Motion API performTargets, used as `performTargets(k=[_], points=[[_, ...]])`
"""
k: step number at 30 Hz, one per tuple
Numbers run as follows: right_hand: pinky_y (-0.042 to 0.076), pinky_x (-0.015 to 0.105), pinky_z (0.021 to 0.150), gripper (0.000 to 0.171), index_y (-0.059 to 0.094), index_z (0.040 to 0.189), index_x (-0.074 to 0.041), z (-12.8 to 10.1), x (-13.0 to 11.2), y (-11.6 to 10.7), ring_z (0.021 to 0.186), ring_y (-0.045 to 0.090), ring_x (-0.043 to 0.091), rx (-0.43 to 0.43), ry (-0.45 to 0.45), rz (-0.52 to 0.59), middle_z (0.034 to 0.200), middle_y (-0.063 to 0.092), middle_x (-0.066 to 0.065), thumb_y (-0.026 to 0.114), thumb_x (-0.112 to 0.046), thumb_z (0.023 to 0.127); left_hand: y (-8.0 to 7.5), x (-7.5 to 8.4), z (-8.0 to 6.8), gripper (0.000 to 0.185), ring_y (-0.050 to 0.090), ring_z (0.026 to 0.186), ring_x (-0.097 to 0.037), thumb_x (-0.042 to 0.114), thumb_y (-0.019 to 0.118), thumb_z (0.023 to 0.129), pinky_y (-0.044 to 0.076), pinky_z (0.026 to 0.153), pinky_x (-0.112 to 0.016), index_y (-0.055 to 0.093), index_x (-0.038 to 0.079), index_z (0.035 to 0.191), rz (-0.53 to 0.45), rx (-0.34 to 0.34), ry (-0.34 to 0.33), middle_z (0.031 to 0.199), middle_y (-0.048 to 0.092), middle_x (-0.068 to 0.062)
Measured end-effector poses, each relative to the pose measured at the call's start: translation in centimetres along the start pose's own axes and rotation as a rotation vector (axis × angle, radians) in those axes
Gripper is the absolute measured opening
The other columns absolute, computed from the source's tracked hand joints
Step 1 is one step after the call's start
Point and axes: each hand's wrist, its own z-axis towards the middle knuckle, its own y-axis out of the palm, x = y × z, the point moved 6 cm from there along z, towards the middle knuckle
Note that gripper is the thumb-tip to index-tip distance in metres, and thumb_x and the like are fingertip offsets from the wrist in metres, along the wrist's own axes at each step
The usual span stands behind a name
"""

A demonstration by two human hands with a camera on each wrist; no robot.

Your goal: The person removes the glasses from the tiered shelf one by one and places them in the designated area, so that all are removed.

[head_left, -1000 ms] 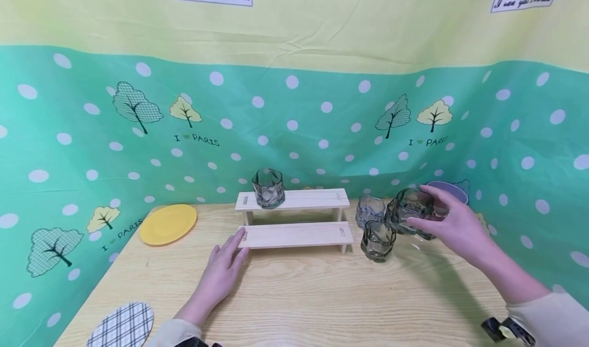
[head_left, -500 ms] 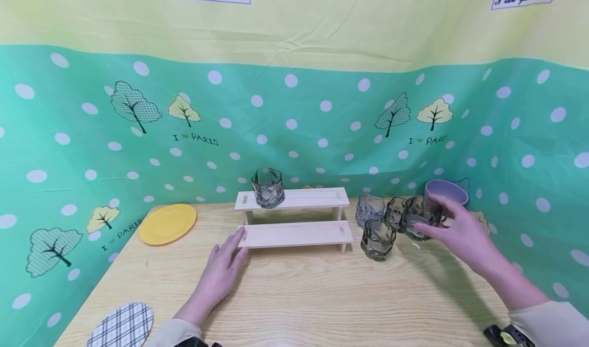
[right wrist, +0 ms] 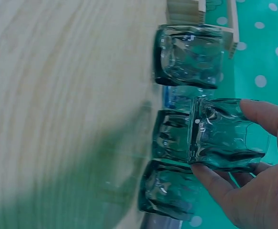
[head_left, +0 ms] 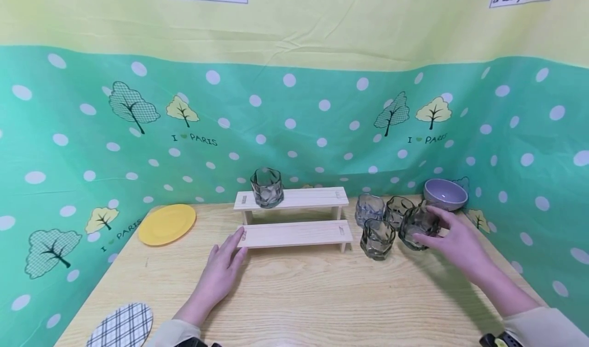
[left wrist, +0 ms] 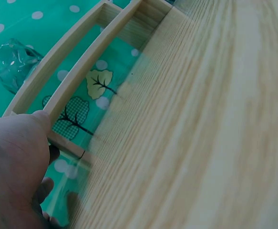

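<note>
My right hand (head_left: pixel 453 234) holds a dark-tinted faceted glass (head_left: pixel 416 229) by its sides with thumb and fingers. In the right wrist view this held glass (right wrist: pixel 229 136) overlaps other glasses behind it. Close by are a bluish glass (head_left: pixel 369 210), a dark glass (head_left: pixel 398 211) and another in front (head_left: pixel 377 239). One more glass (right wrist: pixel 165 191) shows low in that wrist view, mostly hidden from the head camera. My left hand (head_left: pixel 220 273) rests extended fingers against the left end of the lower tier of a wooden two-step shelf (head_left: pixel 294 234).
A grey faceted glass (head_left: pixel 267 187) stands on the left of the upper tier (head_left: pixel 313 198). Behind my right hand is a purple bowl (head_left: pixel 445 193). A yellow plate (head_left: pixel 167 225) and a checked round mat (head_left: pixel 121 326) lie left. A patterned cloth (head_left: pixel 294 107) encloses the table.
My right hand has lowered slightly and drawn back toward the person with the glass, uncovering the bowl. The left hand stays at the shelf's end.
</note>
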Motion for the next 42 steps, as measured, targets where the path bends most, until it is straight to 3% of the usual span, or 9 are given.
performTargets(k=[10, 14, 17, 23, 29, 42], points=[[0.037, 0.085, 0.110, 0.114, 0.025, 0.173, 0.000, 0.4, 1.1, 1.9, 0.142, 0.037, 0.072, -0.014, -0.001, -0.004, 0.168, 0.026, 0.045, 0.092, -0.043, 0.092, 0.0, 0.0, -0.1, 0.059, 0.036, 0.160, -0.047, 0.029, 0.053, 0.119, 0.010, 0.131, -0.072, 0.038, 0.009, 0.172, 0.000, -0.001, -0.006, 0.170, 0.046, -0.020], [0.049, 0.079, 0.103, 0.112, 0.026, 0.172, 0.003, 0.4, 1.4, 2.3, 0.133, 0.050, 0.066, -0.018, 0.002, 0.010, 0.164, 0.032, 0.046, 0.091, -0.042, 0.092, 0.0, 0.1, -0.1, 0.059, 0.036, 0.160, -0.046, 0.029, 0.053, 0.119, 0.010, 0.131, -0.072, 0.038, 0.009, 0.172, -0.003, -0.002, -0.008, 0.170, 0.045, -0.019], [0.050, 0.077, 0.102, 0.112, 0.027, 0.171, 0.004, 0.3, 1.6, 2.6, 0.134, 0.050, 0.066, -0.028, 0.012, 0.025, 0.165, 0.030, 0.046, 0.092, -0.042, 0.092, 0.0, 0.1, -0.1, 0.059, 0.036, 0.160, -0.046, 0.029, 0.053, 0.119, 0.010, 0.131, -0.072, 0.038, 0.009, 0.172, -0.004, -0.001, -0.007, 0.170, 0.045, -0.019], [0.040, 0.080, 0.112, 0.110, 0.028, 0.170, 0.006, 0.4, 1.9, 3.1, 0.142, 0.040, 0.069, -0.038, 0.018, 0.056, 0.167, 0.028, 0.043, 0.092, -0.040, 0.092, -0.1, 0.1, -0.1, 0.059, 0.036, 0.160, -0.046, 0.030, 0.052, 0.119, 0.010, 0.132, -0.072, 0.038, 0.010, 0.173, -0.002, -0.004, -0.011, 0.171, 0.045, -0.019], [0.040, 0.080, 0.113, 0.109, 0.028, 0.169, 0.008, 0.4, 2.1, 3.3, 0.141, 0.042, 0.067, -0.039, 0.013, 0.073, 0.165, 0.031, 0.042, 0.091, -0.037, 0.094, -0.1, 0.2, -0.1, 0.059, 0.035, 0.160, -0.045, 0.030, 0.052, 0.119, 0.009, 0.132, -0.072, 0.038, 0.010, 0.173, -0.006, -0.007, -0.015, 0.171, 0.045, -0.019], [0.030, 0.087, 0.113, 0.112, 0.025, 0.171, 0.004, 0.0, 2.1, 3.5, 0.146, 0.030, 0.071, -0.058, 0.003, 0.044, 0.169, 0.023, 0.043, 0.092, -0.038, 0.092, 0.0, 0.0, 0.0, 0.059, 0.035, 0.161, -0.044, 0.031, 0.052, 0.119, 0.009, 0.132, -0.071, 0.037, 0.010, 0.173, -0.012, -0.011, -0.018, 0.171, 0.045, -0.018]])
